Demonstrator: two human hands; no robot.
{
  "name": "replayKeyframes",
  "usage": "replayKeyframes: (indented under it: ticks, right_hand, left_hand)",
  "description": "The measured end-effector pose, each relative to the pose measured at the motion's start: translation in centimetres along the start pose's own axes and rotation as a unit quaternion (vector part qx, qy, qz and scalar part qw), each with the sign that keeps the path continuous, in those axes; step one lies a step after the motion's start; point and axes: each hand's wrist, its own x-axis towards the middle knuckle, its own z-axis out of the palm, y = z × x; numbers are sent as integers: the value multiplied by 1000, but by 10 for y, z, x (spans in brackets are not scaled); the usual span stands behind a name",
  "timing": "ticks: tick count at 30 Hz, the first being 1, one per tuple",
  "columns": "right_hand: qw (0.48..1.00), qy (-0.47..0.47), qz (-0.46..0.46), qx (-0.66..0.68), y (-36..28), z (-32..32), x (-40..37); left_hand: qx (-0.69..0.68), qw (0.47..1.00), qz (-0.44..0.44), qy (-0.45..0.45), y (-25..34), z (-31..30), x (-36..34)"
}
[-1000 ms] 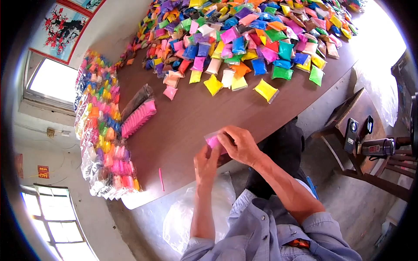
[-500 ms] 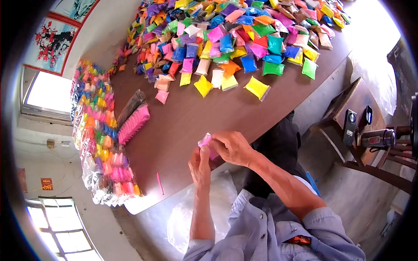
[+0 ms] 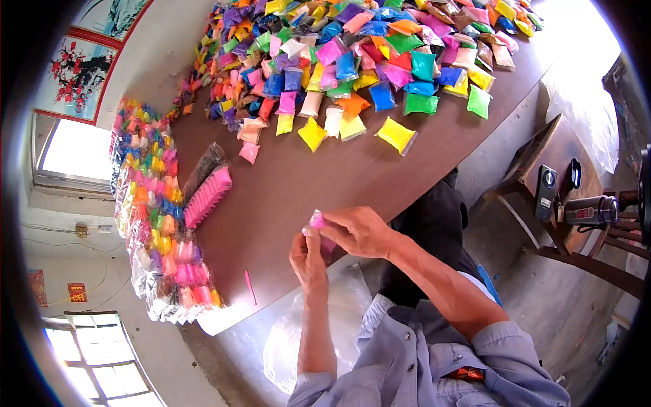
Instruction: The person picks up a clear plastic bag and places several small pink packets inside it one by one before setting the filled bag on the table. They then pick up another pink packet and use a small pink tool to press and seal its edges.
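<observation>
A small pink packet [image 3: 317,220] with a clear plastic edge is pinched between my two hands, above the near edge of the brown table [image 3: 285,197]. My left hand [image 3: 310,261] grips it from below, thumb pointing up. From the right, my right hand [image 3: 358,230] closes its fingers on the packet's upper part. Much of the packet is hidden behind the fingers. On the table to the left lie a clear bag with a row of pink packets [image 3: 208,197] and a thin pink stick [image 3: 251,287].
A large heap of colourful packets [image 3: 380,68] covers the table's far side. Bagged packets [image 3: 163,224] are stacked along the left edge. Clear plastic [image 3: 291,346] hangs below the near edge. At right, a wooden stool [image 3: 529,169] carries a dark bottle [image 3: 590,211] and a phone-like device [image 3: 546,192].
My left hand has shifted slightly left, its thumb now bent over the packet's edge. My right fingers have moved a little on the packet. The view has tilted slightly.
</observation>
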Motion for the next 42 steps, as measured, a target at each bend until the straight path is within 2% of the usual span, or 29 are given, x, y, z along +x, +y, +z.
replayKeyframes:
  ticks: [1,7,12,13,15,17,19,22,26,28,32,36,42]
  right_hand:
    - [1000,-4,-2,7,1,-1,0]
    - [999,-24,-25,21,8,3,-4]
    - [1000,-10,0,10,-6,-3,-1]
    - [999,-35,24,8,-5,-5,0]
    - [997,-61,47,7,-3,-4,0]
    - [1000,-24,18,-5,3,-1,-1]
    - [1000,-26,15,-7,4,0,-1]
    - [999,-37,19,-7,1,-3,0]
    - [994,-84,53,-33,-2,-7,4]
    - [995,-79,52,-31,-7,-8,6]
    - [997,-54,49,-8,0,-4,3]
    - [998,-39,44,-3,-2,-8,1]
    - [993,-63,87,40,-10,-13,6]
  left_hand:
    - [-20,999,-34,-28,7,-1,-2]
    - [-66,997,-24,-43,4,-3,-1]
    - [-151,988,-24,-18,-8,-6,3]
    - [-182,983,-24,0,-6,-5,3]
    - [-164,986,-23,-19,-9,-10,5]
    - [-146,988,-22,-37,-8,-12,6]
    - [-96,994,-50,-30,4,-8,5]
    - [-81,994,-36,-65,2,-11,7]
    - [-160,986,-32,-43,-1,-7,7]
    - [-198,979,-22,-34,-3,-10,8]
    - [-198,979,-30,-32,-11,-14,11]
    - [-142,985,-45,-89,5,-14,10]
    - [-119,985,-38,-122,-5,-23,14]
